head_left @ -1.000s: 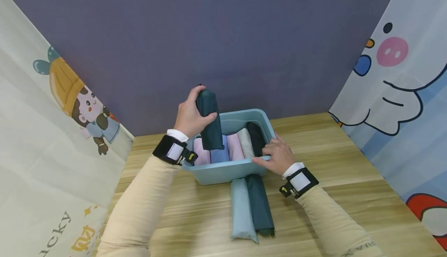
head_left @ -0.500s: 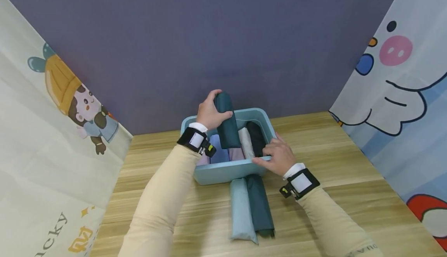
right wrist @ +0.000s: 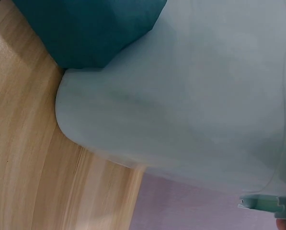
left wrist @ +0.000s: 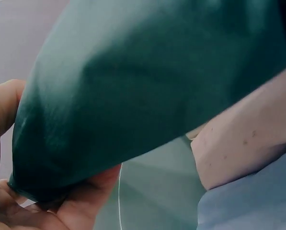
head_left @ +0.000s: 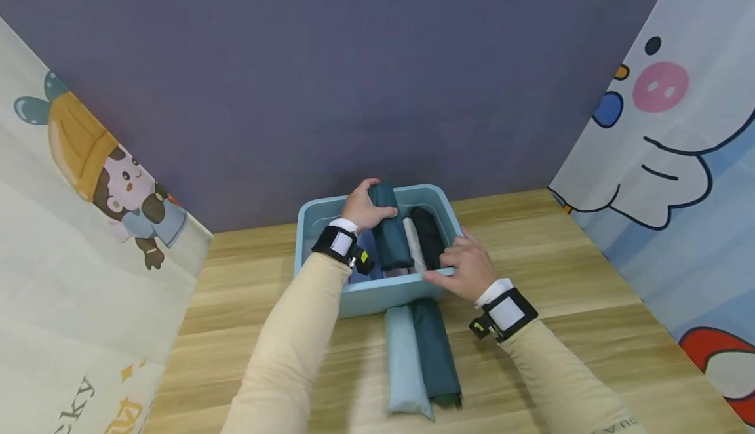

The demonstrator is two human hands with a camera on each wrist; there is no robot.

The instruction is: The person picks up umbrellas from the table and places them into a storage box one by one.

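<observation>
My left hand holds a dark green folded umbrella by its far end, thumb across its top. This umbrella slants down inside a light blue plastic bin, over a pink bundle that it mostly hides. It fills much of the left wrist view, with fingers beneath its end. My right hand grips the bin's rim at the near right corner. In the bin also lie a blue bundle, a white one and a black one.
A light blue folded umbrella and another dark green one lie side by side on the wooden table, against the bin's front. A grey-purple wall rises close behind the bin. Printed curtains hang at both sides.
My left hand has carried the dark green umbrella rightward across the bin and lowered it between the bundles. My right hand has kept its grip on the rim.
</observation>
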